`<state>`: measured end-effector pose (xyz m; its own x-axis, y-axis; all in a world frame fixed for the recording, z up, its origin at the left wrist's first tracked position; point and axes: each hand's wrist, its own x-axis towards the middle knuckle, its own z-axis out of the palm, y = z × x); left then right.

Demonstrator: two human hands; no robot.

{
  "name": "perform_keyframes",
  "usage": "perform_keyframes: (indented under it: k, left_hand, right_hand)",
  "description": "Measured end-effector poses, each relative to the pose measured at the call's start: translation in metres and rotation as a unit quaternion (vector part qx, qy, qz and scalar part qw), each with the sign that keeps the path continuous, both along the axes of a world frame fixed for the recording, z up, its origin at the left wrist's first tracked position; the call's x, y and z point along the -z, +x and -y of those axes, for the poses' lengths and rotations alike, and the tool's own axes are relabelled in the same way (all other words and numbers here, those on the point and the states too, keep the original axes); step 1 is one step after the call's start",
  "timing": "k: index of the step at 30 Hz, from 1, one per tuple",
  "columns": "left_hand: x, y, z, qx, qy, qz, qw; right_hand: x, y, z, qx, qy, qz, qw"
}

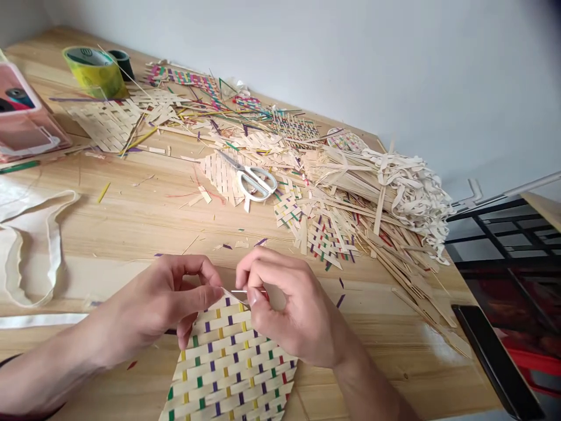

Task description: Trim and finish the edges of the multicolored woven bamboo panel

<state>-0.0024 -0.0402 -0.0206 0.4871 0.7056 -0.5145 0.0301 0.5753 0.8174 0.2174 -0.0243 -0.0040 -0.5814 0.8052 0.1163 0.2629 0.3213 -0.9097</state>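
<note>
A woven mat (236, 362) of pale strips, crossed by purple, yellow, green and red ones, lies in front of me with its top corner raised. My left hand (175, 298) pinches that corner between thumb and fingertips. Just to the right, my right hand (284, 292) is closed, thumb against forefinger, on a thin bright needle (238, 291) that points left toward the corner. A bit of red shows by the right fingers, too small to make out. The right fingertips are close to the mat's top edge, and whether they touch it I cannot tell.
White-handled scissors (256, 181) lie beyond my hands, among woven scraps (333, 240) and loose strips. Farther back stands a yellow tape roll (96, 73). A pink box (26, 111) and white band (56, 245) are at left. A black flat object (495, 356) lies by the right table edge.
</note>
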Motion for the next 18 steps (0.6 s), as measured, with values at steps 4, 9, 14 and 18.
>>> perform_keyframes:
  k: [4, 9, 14, 18]
  left_hand:
    - [-0.002, 0.0006, -0.0012, -0.003, -0.007, 0.013, 1.0]
    - [-0.0035, 0.0019, -0.0028, -0.003, -0.01, 0.007, 1.0]
    - [-0.0024, 0.001, -0.003, 0.008, 0.002, -0.008, 1.0]
    - [-0.0017, -0.0006, -0.0022, 0.016, 0.017, -0.025, 0.999]
  right_hand:
    - [-0.0008, -0.0016, 0.0002, 0.012, -0.028, -0.009, 0.999]
    - [-0.001, -0.0038, 0.0018, 0.016, -0.043, -0.01, 0.999]
    - [-0.0003, -0.005, 0.0031, 0.019, -0.033, 0.006, 0.999]
    - [0.0001, -0.0062, 0.0046, 0.018, -0.011, 0.021, 1.0]
